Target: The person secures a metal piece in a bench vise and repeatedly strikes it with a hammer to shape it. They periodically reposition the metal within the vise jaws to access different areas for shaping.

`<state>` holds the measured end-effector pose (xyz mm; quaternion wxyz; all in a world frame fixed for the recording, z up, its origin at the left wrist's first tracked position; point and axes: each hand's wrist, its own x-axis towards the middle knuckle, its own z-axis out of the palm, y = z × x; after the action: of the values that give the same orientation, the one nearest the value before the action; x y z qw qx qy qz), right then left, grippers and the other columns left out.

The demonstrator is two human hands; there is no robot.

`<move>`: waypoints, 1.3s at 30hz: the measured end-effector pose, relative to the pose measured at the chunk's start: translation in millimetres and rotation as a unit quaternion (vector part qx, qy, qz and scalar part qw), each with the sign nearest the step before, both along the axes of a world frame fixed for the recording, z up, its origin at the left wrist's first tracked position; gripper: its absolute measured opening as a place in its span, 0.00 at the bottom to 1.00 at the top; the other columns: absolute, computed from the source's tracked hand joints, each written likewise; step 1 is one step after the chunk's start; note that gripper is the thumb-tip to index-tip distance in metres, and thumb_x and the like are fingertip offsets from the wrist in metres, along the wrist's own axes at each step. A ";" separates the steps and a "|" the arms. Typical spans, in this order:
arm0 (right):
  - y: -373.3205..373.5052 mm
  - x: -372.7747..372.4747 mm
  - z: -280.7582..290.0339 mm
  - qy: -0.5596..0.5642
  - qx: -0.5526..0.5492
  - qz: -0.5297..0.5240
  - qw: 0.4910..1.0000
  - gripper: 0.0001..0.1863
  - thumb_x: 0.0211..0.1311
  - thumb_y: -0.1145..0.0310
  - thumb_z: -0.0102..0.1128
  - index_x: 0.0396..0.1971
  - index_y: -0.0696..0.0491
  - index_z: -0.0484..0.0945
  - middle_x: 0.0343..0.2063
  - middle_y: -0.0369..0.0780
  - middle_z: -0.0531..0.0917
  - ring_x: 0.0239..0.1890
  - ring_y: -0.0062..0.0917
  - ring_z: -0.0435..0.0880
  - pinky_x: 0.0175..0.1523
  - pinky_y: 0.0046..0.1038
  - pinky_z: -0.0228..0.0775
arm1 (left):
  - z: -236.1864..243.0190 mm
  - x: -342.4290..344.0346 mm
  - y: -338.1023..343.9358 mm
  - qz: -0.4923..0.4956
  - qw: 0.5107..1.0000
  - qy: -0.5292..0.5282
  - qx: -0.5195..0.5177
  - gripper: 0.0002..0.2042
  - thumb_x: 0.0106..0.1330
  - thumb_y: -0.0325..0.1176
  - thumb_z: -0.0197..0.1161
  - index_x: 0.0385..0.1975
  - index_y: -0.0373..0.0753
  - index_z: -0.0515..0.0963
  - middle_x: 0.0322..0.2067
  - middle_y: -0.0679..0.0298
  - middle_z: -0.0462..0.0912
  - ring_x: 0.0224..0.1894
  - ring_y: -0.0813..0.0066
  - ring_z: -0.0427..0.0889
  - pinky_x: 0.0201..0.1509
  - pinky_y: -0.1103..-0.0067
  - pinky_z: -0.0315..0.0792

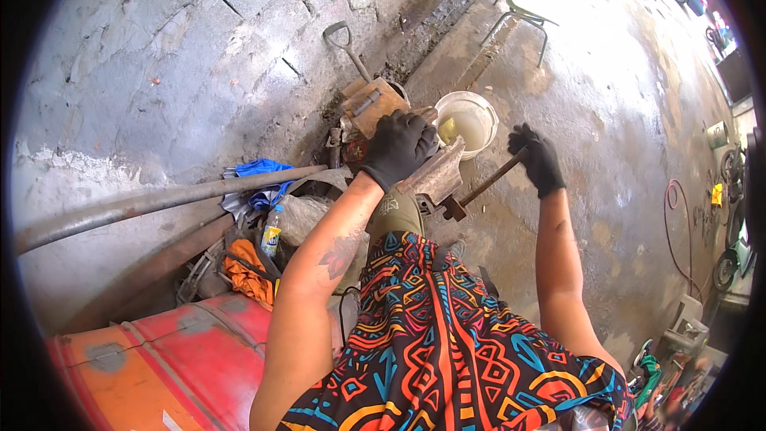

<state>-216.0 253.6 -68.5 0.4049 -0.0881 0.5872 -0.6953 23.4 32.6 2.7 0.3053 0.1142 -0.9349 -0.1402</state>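
Note:
My left hand [396,146] is in a black glove, fingers curled over something I cannot make out, just above a rough, curved metal piece [437,171]. A wooden board [369,116] with a dark metal piece on it lies beyond that hand. My right hand [536,161], also gloved, grips the upper end of a rusty hammer [495,176], whose head points down beside the curved piece. A white bucket [481,109] with murky water and something yellowish inside stands between and beyond my hands.
A long pipe [159,201] runs along the left near a wall, above a red-orange drum [191,334]. A bottle [271,235], bags and cloths are piled there. A shovel [348,51] leans on the wall. A chair [523,0] stands ahead; a hose [677,255] and scooters line the right.

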 end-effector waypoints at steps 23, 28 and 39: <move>-9.4 44.4 0.6 -0.225 -0.185 -0.019 0.957 0.16 0.76 0.58 0.43 0.45 0.54 0.76 0.20 0.28 0.65 0.21 0.18 0.61 0.32 0.25 0.58 | 0.6 126.1 -36.7 -0.095 0.543 0.109 0.827 0.16 0.73 0.50 0.54 0.44 0.42 0.74 0.20 0.74 0.67 0.21 0.80 0.67 0.27 0.79 0.63; -4.2 16.7 -33.2 -0.354 -0.347 0.087 0.864 0.19 0.77 0.56 0.39 0.40 0.52 0.78 0.15 0.27 0.56 0.19 0.18 0.55 0.29 0.24 0.51 | -46.9 176.3 34.7 -0.123 0.379 0.180 0.899 0.13 0.72 0.45 0.53 0.46 0.44 0.72 0.28 0.68 0.74 0.23 0.78 0.70 0.21 0.83 0.61; -12.4 12.8 -35.7 -0.296 -0.384 0.195 0.852 0.24 0.78 0.55 0.37 0.57 0.54 0.75 0.11 0.26 0.57 0.11 0.14 0.51 0.19 0.21 0.50 | -18.8 52.2 39.9 0.128 0.903 0.287 0.293 0.09 0.67 0.33 0.62 0.27 0.38 0.75 0.20 0.66 0.75 0.22 0.78 0.75 0.26 0.79 0.67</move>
<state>-203.2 241.2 -104.2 0.6209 -0.1392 0.0964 -0.7654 75.6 72.5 -16.2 0.5287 0.2719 -0.7008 -0.3942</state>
